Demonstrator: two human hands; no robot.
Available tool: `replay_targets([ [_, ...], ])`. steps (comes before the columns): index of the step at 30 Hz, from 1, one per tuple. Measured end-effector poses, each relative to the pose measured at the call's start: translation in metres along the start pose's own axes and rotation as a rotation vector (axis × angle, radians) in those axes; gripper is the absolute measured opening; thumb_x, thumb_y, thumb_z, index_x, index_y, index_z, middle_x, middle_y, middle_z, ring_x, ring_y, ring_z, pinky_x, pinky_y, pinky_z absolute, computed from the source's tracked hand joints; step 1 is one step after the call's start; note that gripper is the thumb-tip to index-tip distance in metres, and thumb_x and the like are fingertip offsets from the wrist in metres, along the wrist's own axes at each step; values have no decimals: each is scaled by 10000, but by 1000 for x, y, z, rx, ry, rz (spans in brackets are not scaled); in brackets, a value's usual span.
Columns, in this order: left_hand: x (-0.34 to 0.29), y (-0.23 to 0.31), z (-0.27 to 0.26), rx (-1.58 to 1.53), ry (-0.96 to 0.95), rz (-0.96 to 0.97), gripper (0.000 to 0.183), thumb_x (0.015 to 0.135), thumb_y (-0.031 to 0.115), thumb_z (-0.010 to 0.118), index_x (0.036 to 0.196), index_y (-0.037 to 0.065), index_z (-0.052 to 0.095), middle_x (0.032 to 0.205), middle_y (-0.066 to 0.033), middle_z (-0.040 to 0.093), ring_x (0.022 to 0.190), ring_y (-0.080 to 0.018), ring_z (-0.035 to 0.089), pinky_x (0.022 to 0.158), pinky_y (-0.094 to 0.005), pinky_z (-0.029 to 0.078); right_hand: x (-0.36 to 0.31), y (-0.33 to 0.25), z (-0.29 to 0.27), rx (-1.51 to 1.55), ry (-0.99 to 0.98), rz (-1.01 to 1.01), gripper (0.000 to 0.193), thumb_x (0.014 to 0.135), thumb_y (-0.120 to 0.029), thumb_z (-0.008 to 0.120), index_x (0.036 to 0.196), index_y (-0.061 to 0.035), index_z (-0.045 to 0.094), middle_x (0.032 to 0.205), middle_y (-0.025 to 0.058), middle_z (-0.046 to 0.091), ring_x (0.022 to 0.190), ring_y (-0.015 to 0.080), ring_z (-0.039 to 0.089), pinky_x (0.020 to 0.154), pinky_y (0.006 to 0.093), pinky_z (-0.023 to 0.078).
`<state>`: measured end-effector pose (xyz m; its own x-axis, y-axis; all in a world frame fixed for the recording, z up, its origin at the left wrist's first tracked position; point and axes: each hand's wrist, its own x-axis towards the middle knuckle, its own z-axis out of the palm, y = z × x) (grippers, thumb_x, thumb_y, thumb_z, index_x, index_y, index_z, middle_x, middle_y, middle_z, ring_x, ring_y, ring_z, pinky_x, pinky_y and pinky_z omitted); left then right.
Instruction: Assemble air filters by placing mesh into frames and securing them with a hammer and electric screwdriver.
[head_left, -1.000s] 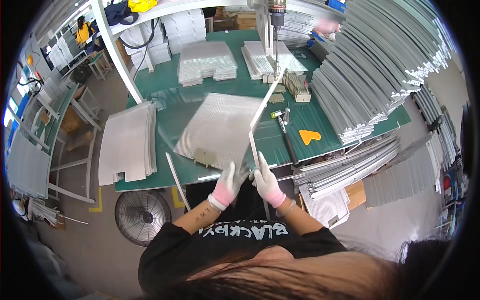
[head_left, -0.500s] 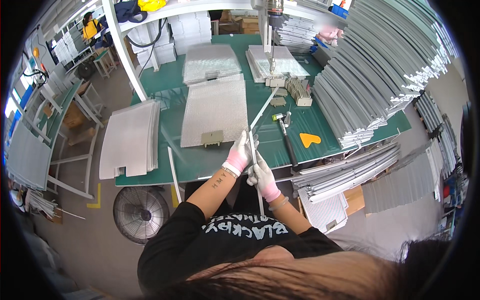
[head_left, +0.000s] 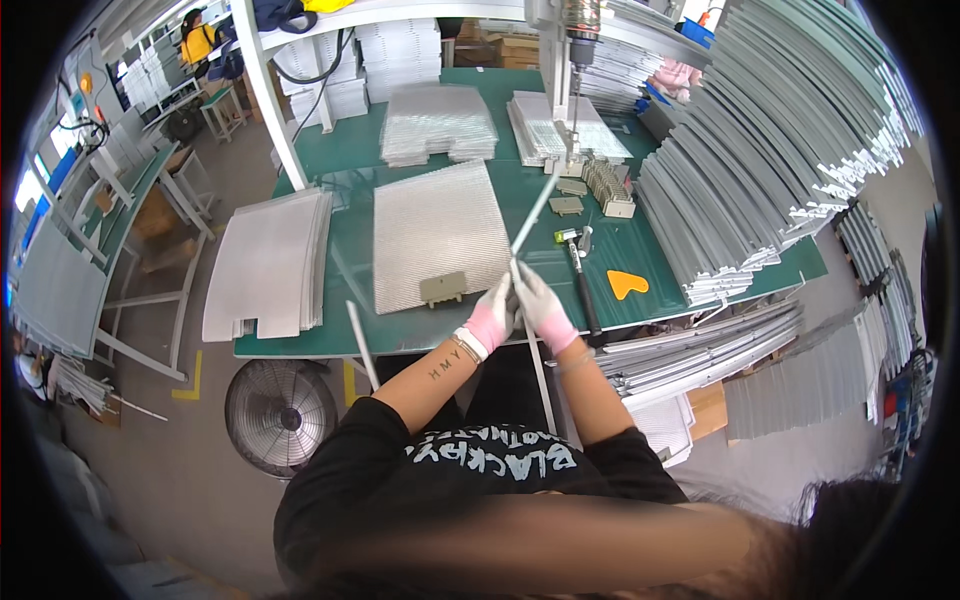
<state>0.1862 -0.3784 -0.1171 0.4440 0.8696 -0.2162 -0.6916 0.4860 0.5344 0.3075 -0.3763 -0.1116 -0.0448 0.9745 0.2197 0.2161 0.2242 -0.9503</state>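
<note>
Both of my gloved hands meet at the near edge of the table on a thin white frame strip [head_left: 537,375]. My left hand [head_left: 494,312] is closed at the strip's left side. My right hand [head_left: 541,300] grips it from the right, fingers pointing away from me. At the fingertips the strip makes an angle: one length [head_left: 537,210] slants out over the table, the other runs down toward my body. Just left lies a silver mesh panel [head_left: 440,220] with a grey-beige clip piece [head_left: 442,289] on its near edge. Another white strip [head_left: 362,345] sticks out beside my left forearm.
A hammer [head_left: 580,280] and a yellow heart-shaped piece [head_left: 627,284] lie right of my hands. Behind them stand a row of beige clips [head_left: 608,188] and a hanging power driver [head_left: 582,40]. Tall stacked panels [head_left: 740,160] rise at the right; more panels [head_left: 265,265] overhang the left edge.
My hands have moved slightly farther over the table and closer together, and the right has slid up the strip to its angle. The view has shifted a little.
</note>
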Motion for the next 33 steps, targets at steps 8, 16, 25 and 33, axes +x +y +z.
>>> replay_targets([
  [8, -122, 82, -27, 940, 211, 721, 295, 1002, 235, 517, 1170, -1, 572, 1093, -117, 623, 985, -235, 587, 892, -396, 457, 42, -15, -16, 299, -249, 476, 193, 940, -202, 576, 1009, -26, 540, 777, 47, 571, 528, 80, 456, 481, 249, 415],
  [16, -151, 158, -74, 855, 19, 614, 393, 1048, 239, 390, 1316, -35, 479, 1191, -125, 622, 1121, -250, 608, 986, -371, 478, 23, -21, -11, 368, -300, 432, 123, 947, -155, 511, 942, -33, 529, 755, 58, 559, 535, 121, 501, 509, 283, 459],
  [25, -161, 143, -44, 885, 370, 642, 697, 897, -23, 568, 1505, -47, 228, 1044, -12, 555, 691, -12, 422, 840, -185, 465, -12, -67, -35, 580, -139, 276, 219, 950, -90, 471, 1129, 4, 553, 920, 88, 629, 746, 186, 624, 705, 364, 558],
  [33, -222, 139, -21, 595, 51, 733, 572, 963, 65, 404, 1495, -36, 218, 1440, -133, 425, 1114, -176, 527, 1117, -340, 295, -41, -120, -36, 477, -216, -51, 222, 929, -98, 499, 1094, 13, 598, 965, 36, 659, 853, 106, 600, 792, 270, 486],
])
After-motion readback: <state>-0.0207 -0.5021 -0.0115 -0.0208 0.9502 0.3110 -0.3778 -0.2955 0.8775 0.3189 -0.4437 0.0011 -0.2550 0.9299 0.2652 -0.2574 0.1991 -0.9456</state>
